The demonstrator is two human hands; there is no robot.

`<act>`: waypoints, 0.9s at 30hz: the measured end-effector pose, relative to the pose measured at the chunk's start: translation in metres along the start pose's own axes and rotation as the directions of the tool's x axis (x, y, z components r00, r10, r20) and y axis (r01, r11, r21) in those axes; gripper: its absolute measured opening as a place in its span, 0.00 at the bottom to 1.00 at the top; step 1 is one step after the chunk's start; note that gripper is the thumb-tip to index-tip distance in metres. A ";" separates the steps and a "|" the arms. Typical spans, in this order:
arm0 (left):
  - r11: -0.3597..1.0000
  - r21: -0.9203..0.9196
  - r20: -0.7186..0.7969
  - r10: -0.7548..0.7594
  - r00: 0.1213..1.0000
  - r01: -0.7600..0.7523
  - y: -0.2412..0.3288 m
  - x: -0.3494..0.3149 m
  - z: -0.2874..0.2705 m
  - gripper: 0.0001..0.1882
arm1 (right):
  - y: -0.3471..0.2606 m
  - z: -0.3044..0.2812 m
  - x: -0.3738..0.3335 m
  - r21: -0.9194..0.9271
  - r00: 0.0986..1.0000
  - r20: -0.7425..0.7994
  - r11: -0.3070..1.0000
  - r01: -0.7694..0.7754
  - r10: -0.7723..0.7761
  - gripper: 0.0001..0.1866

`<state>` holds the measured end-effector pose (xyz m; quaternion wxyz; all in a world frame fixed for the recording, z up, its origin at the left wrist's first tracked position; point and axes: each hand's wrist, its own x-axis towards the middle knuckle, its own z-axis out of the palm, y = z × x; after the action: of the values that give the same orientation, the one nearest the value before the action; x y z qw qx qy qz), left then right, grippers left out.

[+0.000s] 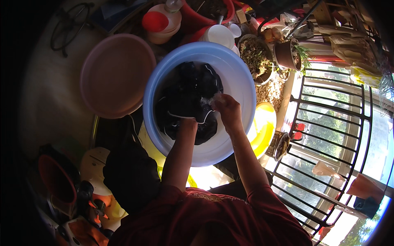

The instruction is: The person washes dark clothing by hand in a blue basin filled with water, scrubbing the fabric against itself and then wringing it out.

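Observation:
A dark garment (186, 90) with white piping lies bunched and wet-looking in a large blue basin (242, 82). My left hand (188, 122) reaches under a fold of the cloth, its fingers hidden beneath the white-edged hem. Above that raised fold, my right hand (228, 108) is closed, fingertips pinched around a small pale, translucent piece (216, 98) that resembles a bar of soap. Whitish suds or a wet smear (206, 101) show on the dark cloth beside those fingertips.
A pinkish-brown round basin (117, 76) stands left of the blue one. Potted plants (255, 57), white containers (221, 36) and a red tub (209, 12) crowd the far side. A yellow basin (264, 127) sits right, by the barred window (328, 119).

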<state>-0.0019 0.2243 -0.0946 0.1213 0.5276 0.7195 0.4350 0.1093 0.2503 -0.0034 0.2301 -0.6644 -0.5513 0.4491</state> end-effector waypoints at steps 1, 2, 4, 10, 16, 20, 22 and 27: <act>1.000 0.011 0.005 -0.004 1.000 0.004 0.001 0.001 0.000 0.24 | 0.003 -0.001 0.000 -0.033 1.000 -0.014 0.999 -0.003 0.003 0.14; 1.000 0.027 0.012 -0.006 1.000 0.006 0.001 0.001 -0.001 0.24 | 0.004 -0.002 -0.001 -0.066 1.000 -0.028 0.998 -0.007 0.005 0.14; 0.997 0.071 0.032 -0.008 0.999 0.006 0.003 0.002 -0.004 0.24 | 0.000 -0.001 -0.005 -0.093 1.000 -0.009 0.996 0.002 -0.003 0.13; 0.995 -0.067 -0.097 -0.082 0.992 0.076 0.001 -0.006 0.007 0.24 | -0.001 0.010 -0.014 -0.012 1.000 0.013 1.000 0.015 -0.014 0.11; 0.985 -0.160 -0.107 -0.085 0.991 0.068 -0.012 -0.017 0.015 0.24 | -0.020 0.017 -0.027 -0.022 0.995 0.101 0.999 0.028 -0.026 0.11; 0.939 -0.301 -0.030 -0.183 0.983 0.165 -0.013 -0.023 0.024 0.25 | -0.011 0.027 -0.027 0.154 0.984 0.176 0.988 -0.010 -0.017 0.11; 0.875 -0.429 0.013 -0.243 0.970 0.225 -0.014 -0.029 0.031 0.25 | 0.005 0.035 -0.022 0.054 0.986 0.163 0.998 -0.034 0.025 0.11; 0.231 -0.866 0.321 -0.422 0.848 0.443 -0.020 -0.049 0.067 0.26 | 0.032 0.047 -0.005 -0.156 0.995 0.089 0.986 0.051 -0.038 0.10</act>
<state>0.0474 0.2136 -0.1635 0.5151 0.1521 0.4672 0.7024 0.0860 0.2278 -0.0504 0.1628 -0.6483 -0.6093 0.4266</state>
